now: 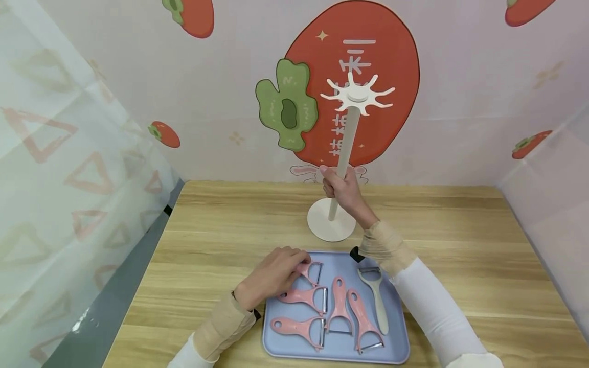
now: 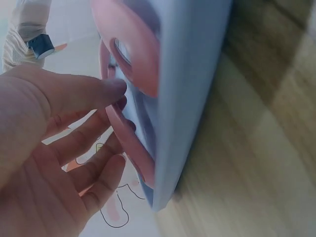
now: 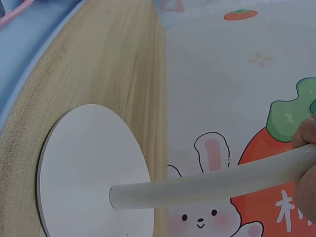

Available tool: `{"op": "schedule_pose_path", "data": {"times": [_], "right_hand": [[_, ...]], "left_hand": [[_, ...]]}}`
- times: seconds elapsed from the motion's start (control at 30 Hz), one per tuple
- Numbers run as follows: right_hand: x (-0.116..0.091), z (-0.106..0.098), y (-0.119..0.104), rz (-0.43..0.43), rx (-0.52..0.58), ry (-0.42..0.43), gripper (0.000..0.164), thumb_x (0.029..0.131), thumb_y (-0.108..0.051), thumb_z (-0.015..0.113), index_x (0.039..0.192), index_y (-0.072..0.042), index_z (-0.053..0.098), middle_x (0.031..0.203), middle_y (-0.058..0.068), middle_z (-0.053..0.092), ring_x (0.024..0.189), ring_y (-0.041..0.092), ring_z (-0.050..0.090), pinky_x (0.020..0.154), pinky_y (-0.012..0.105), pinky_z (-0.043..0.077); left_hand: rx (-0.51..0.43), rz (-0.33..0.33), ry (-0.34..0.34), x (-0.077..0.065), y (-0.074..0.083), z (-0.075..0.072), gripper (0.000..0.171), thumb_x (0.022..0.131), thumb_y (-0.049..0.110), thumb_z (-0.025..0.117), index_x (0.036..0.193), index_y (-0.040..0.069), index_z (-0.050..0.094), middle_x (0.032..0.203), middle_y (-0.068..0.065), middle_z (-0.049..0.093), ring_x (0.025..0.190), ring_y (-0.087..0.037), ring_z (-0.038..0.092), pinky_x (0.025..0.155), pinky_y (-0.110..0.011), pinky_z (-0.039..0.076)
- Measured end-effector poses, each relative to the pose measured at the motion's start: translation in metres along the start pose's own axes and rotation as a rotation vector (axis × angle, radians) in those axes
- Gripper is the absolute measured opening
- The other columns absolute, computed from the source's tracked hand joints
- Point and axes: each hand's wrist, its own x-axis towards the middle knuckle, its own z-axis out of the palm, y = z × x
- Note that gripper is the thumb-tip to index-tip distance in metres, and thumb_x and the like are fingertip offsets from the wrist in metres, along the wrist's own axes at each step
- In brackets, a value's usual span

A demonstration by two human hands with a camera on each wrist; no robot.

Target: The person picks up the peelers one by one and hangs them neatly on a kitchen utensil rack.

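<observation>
In the head view my left hand (image 1: 276, 271) reaches over the blue tray (image 1: 286, 343) at its far left corner. Its thumb and fingertips pinch the handle of a pink peeler (image 1: 304, 269), whose blade points right; the handle is mostly hidden there. The left wrist view shows the thumb and fingers around that pink handle (image 2: 129, 143), close to the tray's rim. Behind the tray, my right hand (image 1: 345, 191) grips the pole (image 1: 350, 134) of a white stand with a round base (image 1: 319, 225) and a star-like ring of hooks (image 1: 356, 94) on top.
Several other pink peelers (image 1: 294, 325) lie in the tray, along with one pale grey peeler (image 1: 378, 304) at its right side. Under everything is a wood-grain table (image 1: 221, 225). Behind its far edge rises a printed backdrop (image 1: 221, 92); a pale sheet (image 1: 69, 153) hangs at left.
</observation>
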Motion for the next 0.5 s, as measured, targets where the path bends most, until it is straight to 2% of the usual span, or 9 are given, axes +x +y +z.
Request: {"op": "schedule_pose_path", "data": {"times": [0.17,0.37,0.5], "right_hand": [[0.0010,-0.0017,0.0001,-0.007,-0.010,0.004,0.056,0.105,-0.021,0.054,0.055,-0.002,0.037,0.045,0.000,0.031,0.038,0.015,0.029,0.039,0.026,0.022],[0.0008,-0.0016,-0.0002,-0.014,-0.018,0.006,0.057,0.105,-0.022,0.054,0.056,0.000,0.037,0.044,0.001,0.031,0.038,0.016,0.029,0.038,0.026,0.023],[0.0003,-0.0008,-0.0002,-0.009,-0.013,-0.004,0.058,0.105,-0.022,0.054,0.055,0.001,0.037,0.044,0.001,0.031,0.038,0.016,0.030,0.038,0.027,0.023]], "left_hand": [[-0.002,0.054,0.033,0.0041,-0.0025,-0.0014,0.023,0.097,0.006,0.066,0.117,0.016,0.071,0.111,0.004,0.072,0.102,-0.016,0.066,0.095,-0.036,0.052],[0.032,0.097,0.041,0.0061,-0.0029,-0.0032,0.027,0.100,0.002,0.057,0.121,0.014,0.069,0.116,0.003,0.071,0.107,-0.016,0.065,0.098,-0.034,0.051],[0.057,0.146,0.043,0.0056,0.0007,-0.0061,0.033,0.098,-0.003,0.055,0.121,0.015,0.069,0.116,0.003,0.069,0.109,-0.016,0.064,0.099,-0.032,0.052]]}}
